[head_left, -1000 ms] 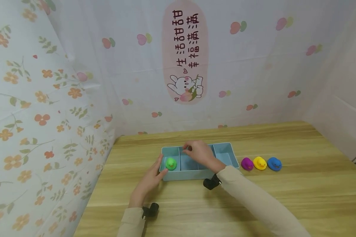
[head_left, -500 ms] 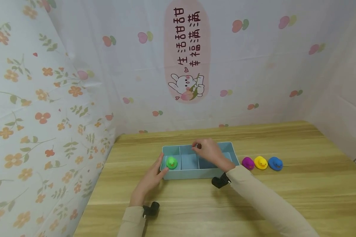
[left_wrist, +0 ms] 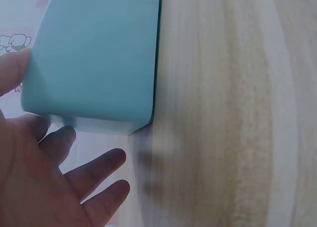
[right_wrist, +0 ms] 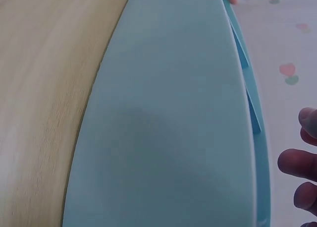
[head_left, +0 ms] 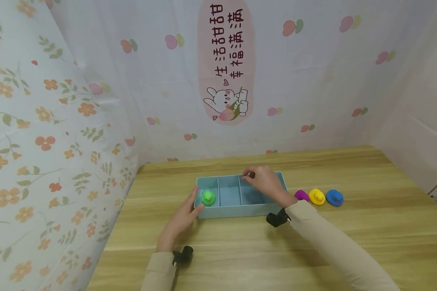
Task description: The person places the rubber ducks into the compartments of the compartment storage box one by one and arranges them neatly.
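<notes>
Right hand (head_left: pixel 264 184) fingers curl together above the far rim of the divided tray (head_left: pixel 236 210), apparently holding nothing. Left hand (head_left: pixel 180 220) fingers straight, bracing the tray's 9 o'clock end. Tray's long axis runs 9–3; purple duck (head_left: pixel 301 195) at 3 o'clock.

Lighting: bright, even, diffuse; no glare noted.
Soft shadows are cast on the tabletop (head_left: pixel 349 242) beneath the sleeves. Straight edges are bowed in the head view. Both wrist views are blurred by closeness, the wood grain being smeared.
</notes>
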A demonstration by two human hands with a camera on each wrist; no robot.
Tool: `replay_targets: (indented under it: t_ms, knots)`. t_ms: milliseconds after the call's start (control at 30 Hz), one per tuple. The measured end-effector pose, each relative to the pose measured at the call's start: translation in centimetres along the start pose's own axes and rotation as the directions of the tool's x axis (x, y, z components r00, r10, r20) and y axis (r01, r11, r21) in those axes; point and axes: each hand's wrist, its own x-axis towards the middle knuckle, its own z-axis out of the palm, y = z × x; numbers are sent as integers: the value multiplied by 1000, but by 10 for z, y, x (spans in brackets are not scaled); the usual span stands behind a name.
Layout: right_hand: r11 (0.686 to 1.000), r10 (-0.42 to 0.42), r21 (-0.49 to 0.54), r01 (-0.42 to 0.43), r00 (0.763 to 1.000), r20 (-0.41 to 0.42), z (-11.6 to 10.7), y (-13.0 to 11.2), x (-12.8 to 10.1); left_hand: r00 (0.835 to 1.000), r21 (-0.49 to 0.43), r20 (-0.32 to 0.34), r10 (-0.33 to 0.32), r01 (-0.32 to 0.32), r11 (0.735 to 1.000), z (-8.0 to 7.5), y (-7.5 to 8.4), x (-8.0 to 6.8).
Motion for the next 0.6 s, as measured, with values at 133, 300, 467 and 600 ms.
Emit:
replay_targets:
  t_ms: [133, 300, 467, 600]
  knots:
    - [1000, -5, 14, 5, 1000, -31, -3, 7, -3, 1000, 3, 4, 0, 0, 1000, 0, 1, 0]
    - [1000, 9, 19, -8, 999, -39, -8, 16, -8, 1000, -9, 5, 1, -1, 1000, 0, 3, 0]
    - [1000, 28, 0, -28, 999, -45, -12, 24, -12, 1000, -15, 5, -16, 16, 1000, 0, 4, 0]
    - [999, 41, -2, -41, 998, -45, -14, 31, -15, 1000, -18, 10, -29, 29, 999, 0, 3, -1]
